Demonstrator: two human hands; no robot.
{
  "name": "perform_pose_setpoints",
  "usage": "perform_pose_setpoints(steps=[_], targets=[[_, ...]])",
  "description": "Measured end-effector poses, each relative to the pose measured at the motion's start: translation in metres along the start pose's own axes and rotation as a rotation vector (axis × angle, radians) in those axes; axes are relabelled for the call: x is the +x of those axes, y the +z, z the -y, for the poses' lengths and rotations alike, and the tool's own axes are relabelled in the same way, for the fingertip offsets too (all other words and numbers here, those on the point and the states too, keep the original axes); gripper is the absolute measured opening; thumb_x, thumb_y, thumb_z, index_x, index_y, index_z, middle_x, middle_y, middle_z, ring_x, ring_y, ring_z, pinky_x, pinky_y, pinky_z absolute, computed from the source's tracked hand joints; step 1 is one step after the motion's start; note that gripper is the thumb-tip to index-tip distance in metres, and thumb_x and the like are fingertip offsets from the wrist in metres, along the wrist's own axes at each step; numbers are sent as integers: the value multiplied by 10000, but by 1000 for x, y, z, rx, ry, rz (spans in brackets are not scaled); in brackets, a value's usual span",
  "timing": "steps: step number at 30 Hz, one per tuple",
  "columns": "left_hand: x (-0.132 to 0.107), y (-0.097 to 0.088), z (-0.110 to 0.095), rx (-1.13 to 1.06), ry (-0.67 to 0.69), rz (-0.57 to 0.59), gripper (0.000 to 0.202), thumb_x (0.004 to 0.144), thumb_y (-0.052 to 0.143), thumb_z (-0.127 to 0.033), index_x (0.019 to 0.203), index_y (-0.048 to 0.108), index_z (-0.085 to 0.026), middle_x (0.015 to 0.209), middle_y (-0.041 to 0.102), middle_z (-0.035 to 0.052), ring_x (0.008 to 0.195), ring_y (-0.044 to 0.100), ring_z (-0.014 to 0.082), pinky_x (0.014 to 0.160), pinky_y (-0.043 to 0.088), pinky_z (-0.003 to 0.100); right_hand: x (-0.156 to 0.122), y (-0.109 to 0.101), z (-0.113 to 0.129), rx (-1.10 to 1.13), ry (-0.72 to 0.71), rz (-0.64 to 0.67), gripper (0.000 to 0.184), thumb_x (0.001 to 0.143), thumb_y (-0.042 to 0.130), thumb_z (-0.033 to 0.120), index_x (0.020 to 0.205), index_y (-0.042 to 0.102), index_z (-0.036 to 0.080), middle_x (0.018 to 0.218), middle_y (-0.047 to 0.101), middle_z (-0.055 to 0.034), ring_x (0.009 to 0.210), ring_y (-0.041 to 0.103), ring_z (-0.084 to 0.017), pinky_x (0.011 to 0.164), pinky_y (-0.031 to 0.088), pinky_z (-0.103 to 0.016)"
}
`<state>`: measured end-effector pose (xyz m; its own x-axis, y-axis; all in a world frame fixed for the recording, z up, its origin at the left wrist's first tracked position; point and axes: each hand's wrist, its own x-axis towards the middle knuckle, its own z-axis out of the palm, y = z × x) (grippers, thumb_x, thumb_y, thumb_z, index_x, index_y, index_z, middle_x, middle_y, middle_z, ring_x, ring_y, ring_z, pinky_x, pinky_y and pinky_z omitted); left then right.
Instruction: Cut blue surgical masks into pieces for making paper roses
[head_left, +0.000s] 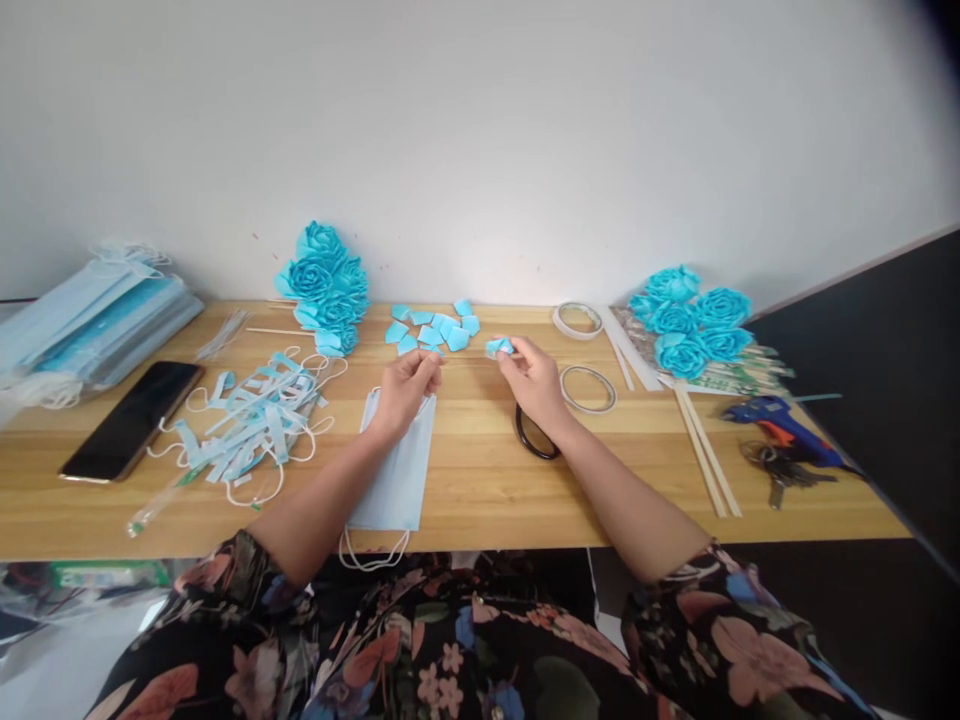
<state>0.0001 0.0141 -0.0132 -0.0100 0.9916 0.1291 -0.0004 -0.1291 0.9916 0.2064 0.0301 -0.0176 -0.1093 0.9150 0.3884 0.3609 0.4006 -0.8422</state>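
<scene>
My right hand is closed, thumb and fingers pinching a small light-blue folded petal above the table. My left hand is closed too, fingertips pressed together; what they hold, if anything, is too small to make out. Just behind the hands lie several loose blue cut petals. Under my left forearm rests a light-blue face mask with white ear loops, partly covered. A black loop-shaped handle shows beside my right wrist, the rest of it hidden.
Left are a mask stack, a phone, mask scraps and blue paper-like roses. Right are tape rolls, more roses, wooden sticks, a blue glue gun and keys. A wall stands behind.
</scene>
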Motion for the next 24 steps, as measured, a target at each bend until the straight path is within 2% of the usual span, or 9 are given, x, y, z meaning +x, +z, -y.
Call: perform_pose_setpoints(steps=[2,4,8,10,14,16,19,21,24], targets=[[1,-1,1,-20,4,-30,351,844,635,-507,771,641,-163,607,553,-19,535,465,93,529,386,228,3,-5,-1,-176,-156,95,345,880,618,328,1196,710,226,1274,712,-110,1176,638,-291,1039,479,-475],[1,-1,1,-24,12,-36,353,839,643,-510,767,643,-164,614,556,-16,542,473,93,529,392,224,6,-9,-2,-271,-223,147,374,902,597,329,1244,698,217,1330,690,-122,1243,613,-307,1090,435,-504],[1,-1,0,11,46,-44,366,839,638,-524,749,633,-169,616,559,-15,535,476,89,523,390,217,9,-17,-6,-299,-147,-18,332,965,508,311,1216,706,222,1270,724,-96,1203,646,-273,1057,471,-468],[3,-3,-3,26,82,-68,370,847,631,-521,728,620,-171,609,558,-14,529,473,86,523,386,216,10,-18,-10,-332,-116,-43,307,956,517,283,1166,725,203,1214,746,-99,1158,668,-273,1026,493,-452],[14,-16,-12,10,207,-186,381,867,634,-527,710,586,-183,607,561,-13,520,469,85,521,383,219,9,-13,-17,-517,-142,129,290,946,547,249,1149,741,175,1165,755,-123,1104,671,-307,984,495,-469],[22,-27,-18,-36,250,-265,387,861,648,-556,742,590,-193,605,554,-20,508,460,88,505,375,225,7,-9,-17,-602,-181,231,314,928,573,216,1198,726,173,1217,734,-132,1126,649,-323,992,479,-476],[28,-41,-31,-87,300,-350,411,867,642,-612,794,597,-210,611,546,-26,504,459,94,501,376,235,5,-7,-16,-671,-216,304,407,900,593,171,1298,675,174,1298,695,-139,1161,619,-329,1004,460,-471],[28,-47,-43,-105,343,-339,413,866,654,-617,802,610,-211,612,552,-23,497,464,96,494,372,241,5,-6,-14,-709,-217,327,436,899,591,169,1331,653,170,1271,703,-147,1144,616,-336,987,458,-467],[23,-46,-60,-74,402,-248,360,865,697,-538,779,646,-193,600,575,-14,496,477,95,488,377,236,5,-4,-11,-731,-202,335,422,895,594,169,1311,667,163,1156,728,-155,1063,631,-333,931,467,-451]])
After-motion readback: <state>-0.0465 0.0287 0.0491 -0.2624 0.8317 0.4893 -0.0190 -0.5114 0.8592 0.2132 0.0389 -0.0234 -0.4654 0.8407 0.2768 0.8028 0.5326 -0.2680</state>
